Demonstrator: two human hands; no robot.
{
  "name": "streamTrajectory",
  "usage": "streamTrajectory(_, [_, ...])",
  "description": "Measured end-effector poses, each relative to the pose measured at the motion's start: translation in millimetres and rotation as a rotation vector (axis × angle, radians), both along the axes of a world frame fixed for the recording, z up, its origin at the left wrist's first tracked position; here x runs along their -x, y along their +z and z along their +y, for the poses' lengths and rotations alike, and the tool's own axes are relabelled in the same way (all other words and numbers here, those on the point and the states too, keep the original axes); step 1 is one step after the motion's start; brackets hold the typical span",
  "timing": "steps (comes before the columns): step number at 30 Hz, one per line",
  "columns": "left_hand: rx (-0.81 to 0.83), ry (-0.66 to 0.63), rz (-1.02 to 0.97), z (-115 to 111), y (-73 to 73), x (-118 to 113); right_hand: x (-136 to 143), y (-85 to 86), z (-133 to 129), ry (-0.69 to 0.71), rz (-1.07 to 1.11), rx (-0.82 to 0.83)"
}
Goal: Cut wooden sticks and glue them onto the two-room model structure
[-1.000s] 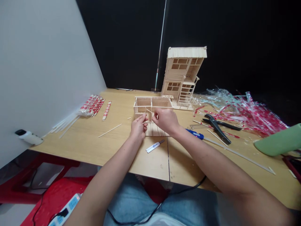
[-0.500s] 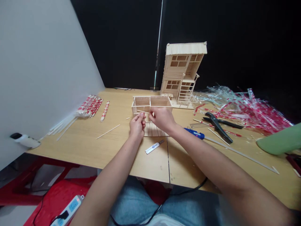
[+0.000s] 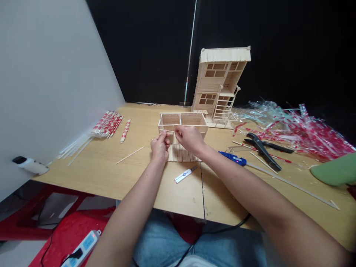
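Both hands are closed in front of a small, open-topped frame of wooden sticks with a slatted floor at its front. My left hand pinches the left end of a short thin wooden stick. At the stick's other end are the bent fingers of my right hand, apparently gripping it; their tips are partly hidden. A white-handled cutter lies on the table below the slatted floor.
Behind stands a two-storey stick house. To the right lie a blue glue gun, black-handled cutters, shredded wrappers and a green cylinder. Wrapped chopsticks, glue sticks and a loose stick lie left.
My left hand has shifted left, away from the frame, and now covers the spot where a tiny stick piece lay. The short stick now spans between both hands. The view has shifted slightly.
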State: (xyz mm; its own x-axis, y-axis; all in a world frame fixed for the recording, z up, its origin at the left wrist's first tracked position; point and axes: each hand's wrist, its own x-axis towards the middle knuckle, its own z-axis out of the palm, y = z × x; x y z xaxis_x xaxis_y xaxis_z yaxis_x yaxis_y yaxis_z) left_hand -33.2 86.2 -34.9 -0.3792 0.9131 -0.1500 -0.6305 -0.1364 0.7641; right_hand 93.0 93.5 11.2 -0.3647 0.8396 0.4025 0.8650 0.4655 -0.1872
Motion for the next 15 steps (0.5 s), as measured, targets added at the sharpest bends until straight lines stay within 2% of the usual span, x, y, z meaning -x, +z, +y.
streamTrajectory(15, [-0.002,0.003,0.028,1.9,4.3,-1.2,1.2,3.6,8.0,-0.024,-0.070,-0.013])
